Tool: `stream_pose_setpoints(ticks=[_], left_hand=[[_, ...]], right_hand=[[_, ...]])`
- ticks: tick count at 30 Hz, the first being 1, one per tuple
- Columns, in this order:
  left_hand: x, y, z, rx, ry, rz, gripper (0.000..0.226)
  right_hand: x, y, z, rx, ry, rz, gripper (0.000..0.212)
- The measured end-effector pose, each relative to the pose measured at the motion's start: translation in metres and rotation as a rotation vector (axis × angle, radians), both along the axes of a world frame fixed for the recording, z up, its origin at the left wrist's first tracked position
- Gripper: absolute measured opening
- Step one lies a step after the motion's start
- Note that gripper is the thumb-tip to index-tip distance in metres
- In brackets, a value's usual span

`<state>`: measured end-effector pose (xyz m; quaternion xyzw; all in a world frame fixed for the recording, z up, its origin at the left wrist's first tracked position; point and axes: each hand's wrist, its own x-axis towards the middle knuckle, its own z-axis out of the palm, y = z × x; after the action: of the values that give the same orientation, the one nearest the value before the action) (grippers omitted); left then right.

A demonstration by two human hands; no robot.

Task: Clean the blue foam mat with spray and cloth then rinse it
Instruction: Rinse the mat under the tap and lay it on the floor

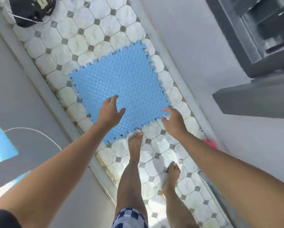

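Note:
The blue foam mat (119, 84), square with jigsaw edges, lies flat on the tiled floor (88, 38), turned like a diamond. My left hand (110, 112) hovers over the mat's near left part, fingers spread, holding nothing. My right hand (174, 120) is at the mat's near right corner, fingers curled loosely beside the edge; nothing is gripped. No spray bottle or cloth is visible in either hand.
My bare feet (135, 143) stand on the wet tiles just below the mat. A dark bag (31, 10) lies at the far left. Grey walls flank the narrow floor. A red object (210, 143) sits by the right wall. Another blue piece (1, 145) shows at left.

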<state>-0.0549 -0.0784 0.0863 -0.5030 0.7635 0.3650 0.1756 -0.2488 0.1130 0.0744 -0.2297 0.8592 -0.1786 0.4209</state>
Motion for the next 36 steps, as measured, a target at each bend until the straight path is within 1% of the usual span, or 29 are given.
stream_pose_setpoints(ticks=[4, 8, 11, 15, 17, 21, 23, 25, 26, 27, 29, 30, 31, 32, 33, 34, 35, 36], left_hand=[[-0.043, 0.108, -0.005, 0.118, 0.065, -0.119, 0.062], [-0.091, 0.216, -0.022, 0.202, 0.115, -0.281, 0.062], [-0.127, 0.289, -0.036, 0.227, 0.164, -0.332, 0.058], [-0.169, 0.378, -0.077, 0.277, 0.249, -0.408, 0.055], [-0.185, 0.412, -0.108, 0.314, 0.258, -0.473, 0.059], [-0.218, 0.448, -0.184, 0.334, 0.257, -0.652, 0.078], [-0.233, 0.457, -0.227, 0.313, 0.270, -0.724, 0.085], [-0.245, 0.468, -0.266, 0.285, 0.330, -0.733, 0.089], [-0.249, 0.475, -0.282, 0.266, 0.362, -0.756, 0.089], [-0.253, 0.482, -0.297, 0.253, 0.394, -0.792, 0.088], [-0.256, 0.493, -0.323, 0.222, 0.446, -0.872, 0.086], [-0.257, 0.496, -0.330, 0.206, 0.454, -0.888, 0.084], [-0.257, 0.500, -0.336, 0.181, 0.466, -0.884, 0.080], [-0.259, 0.502, -0.339, 0.139, 0.472, -0.881, 0.075], [-0.261, 0.504, -0.339, 0.104, 0.490, -0.877, 0.069], [-0.263, 0.505, -0.336, 0.082, 0.503, -0.867, 0.063], [-0.265, 0.505, -0.336, 0.085, 0.523, -0.857, 0.057], [-0.265, 0.504, -0.331, 0.103, 0.530, -0.850, 0.053]], right_hand=[[0.012, 0.128, -0.012, 0.115, -0.142, -0.234, 0.025], [0.014, 0.250, -0.030, 0.230, -0.209, -0.330, 0.021], [0.009, 0.326, -0.052, 0.275, -0.220, -0.380, 0.021], [-0.006, 0.398, -0.098, 0.278, -0.192, -0.548, 0.018], [-0.013, 0.428, -0.132, 0.295, -0.203, -0.670, 0.016], [-0.030, 0.470, -0.206, 0.293, -0.107, -0.807, 0.023], [-0.041, 0.478, -0.250, 0.271, 0.016, -0.815, 0.037], [-0.057, 0.482, -0.290, 0.227, 0.120, -0.855, 0.052], [-0.061, 0.487, -0.314, 0.210, 0.181, -0.849, 0.057], [-0.069, 0.493, -0.338, 0.198, 0.281, -0.806, 0.060], [-0.069, 0.482, -0.325, 0.172, 0.455, -0.676, 0.060], [-0.065, 0.481, -0.325, 0.139, 0.507, -0.565, 0.059], [-0.060, 0.479, -0.321, 0.134, 0.503, -0.441, 0.057], [-0.061, 0.481, -0.323, 0.120, 0.565, -0.271, 0.054], [-0.068, 0.488, -0.329, 0.195, 0.612, -0.181, 0.054], [-0.074, 0.496, -0.341, 0.296, 0.628, -0.160, 0.054], [-0.080, 0.503, -0.357, 0.394, 0.609, -0.171, 0.052], [-0.086, 0.505, -0.363, 0.420, 0.564, -0.222, 0.045]])
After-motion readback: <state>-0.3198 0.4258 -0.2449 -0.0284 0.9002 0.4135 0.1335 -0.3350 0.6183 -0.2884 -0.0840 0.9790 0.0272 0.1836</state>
